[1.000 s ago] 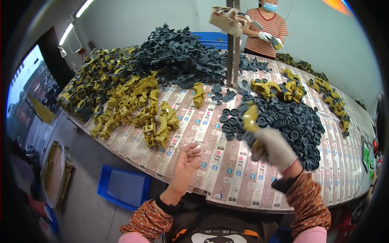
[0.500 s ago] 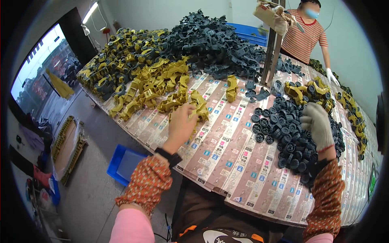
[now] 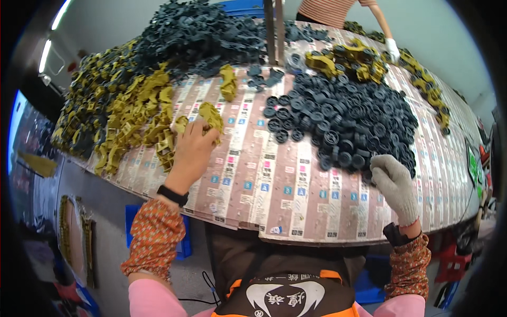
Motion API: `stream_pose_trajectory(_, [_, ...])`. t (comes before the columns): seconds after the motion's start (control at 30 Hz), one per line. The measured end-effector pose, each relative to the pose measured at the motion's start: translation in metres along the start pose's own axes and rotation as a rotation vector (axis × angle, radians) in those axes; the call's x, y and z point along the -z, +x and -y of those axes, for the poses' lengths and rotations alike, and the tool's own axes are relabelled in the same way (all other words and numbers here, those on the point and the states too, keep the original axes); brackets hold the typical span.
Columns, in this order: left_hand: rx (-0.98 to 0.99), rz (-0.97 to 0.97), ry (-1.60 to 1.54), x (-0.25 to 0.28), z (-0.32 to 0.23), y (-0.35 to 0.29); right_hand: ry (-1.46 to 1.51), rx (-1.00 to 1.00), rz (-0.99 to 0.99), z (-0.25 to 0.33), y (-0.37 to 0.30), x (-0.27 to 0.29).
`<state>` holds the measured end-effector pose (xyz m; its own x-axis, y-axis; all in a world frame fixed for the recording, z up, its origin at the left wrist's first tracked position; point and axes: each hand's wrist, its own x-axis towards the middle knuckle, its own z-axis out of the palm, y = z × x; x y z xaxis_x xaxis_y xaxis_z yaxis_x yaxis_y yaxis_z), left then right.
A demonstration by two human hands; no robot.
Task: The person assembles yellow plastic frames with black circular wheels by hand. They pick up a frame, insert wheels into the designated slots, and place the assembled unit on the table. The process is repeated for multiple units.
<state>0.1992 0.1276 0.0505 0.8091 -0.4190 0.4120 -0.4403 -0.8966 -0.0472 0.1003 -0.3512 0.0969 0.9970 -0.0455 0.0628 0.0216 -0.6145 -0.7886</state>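
Observation:
My bare left hand point(image 3: 191, 153) has its fingers curled against a yellow plastic toy car body point(image 3: 211, 114) at the right edge of a heap of yellow car bodies point(image 3: 137, 105). Its fingertips are partly hidden by the hand's own back. My right hand point(image 3: 395, 187), in a pale knitted glove, is closed at the near edge of a big pile of black toy wheels point(image 3: 338, 113). Whatever its fingers hold, if anything, is hidden. One more yellow car body point(image 3: 228, 83) stands alone beyond my left hand, with a few dark plastic parts point(image 3: 264, 78) to its right.
Dark chassis parts point(image 3: 195, 37) rise in a heap at the back, beside a metal post point(image 3: 274, 37). Yellow bodies with wheels point(image 3: 354, 61) lie beyond the wheel pile. Across the table point(image 3: 248, 203), a person's white-gloved hand point(image 3: 392, 50) rests near more yellow cars. A blue bin point(image 3: 183, 244) sits below.
My view has swung to the right and down. My right hand has come back from over the wheels to their near edge. The left stays at the yellow bodies, its fingers now on one.

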Motion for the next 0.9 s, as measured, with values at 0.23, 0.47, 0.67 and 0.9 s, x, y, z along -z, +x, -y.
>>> stream_pose_trajectory(0.23, [-0.53,0.175,-0.093,0.029,-0.119,-0.059,-0.503,0.365,-0.216,0.004,-0.001,-0.045])
stream_pose_trajectory(0.47, [-0.369,0.322,-0.759,0.053,-0.155,-0.07,-1.217,0.506,-0.152,-0.013,0.039,-0.093])
stream_pose_trajectory(0.67, [0.431,0.322,-1.156,0.021,-0.153,-0.045,-1.092,0.465,-0.134,-0.005,0.02,-0.084])
stream_pose_trajectory(0.9, [0.524,0.511,-1.13,-0.04,-0.175,-0.024,-0.728,0.364,0.146,0.012,-0.049,-0.087])
